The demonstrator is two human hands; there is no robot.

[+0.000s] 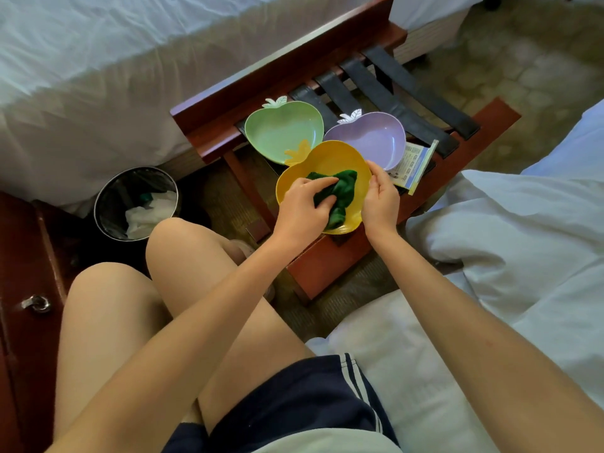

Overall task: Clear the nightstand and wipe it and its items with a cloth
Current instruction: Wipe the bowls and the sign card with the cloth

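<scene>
The yellow dish [330, 165] at the centre of the frame looks like smooth plastic with a soft sheen; so do the green dish [283, 130] and the lilac dish [372, 135] above it. The dark green cloth [340, 194] is a nubby, matt fabric. The rack [330, 259] is glossy reddish wood with matt black straps [408, 93] (woven or leather, hard to tell). The booklet [413, 161] is printed paper. At lower left, the nightstand [23, 256] is polished dark wood with a shiny metal handle [36, 303].
</scene>
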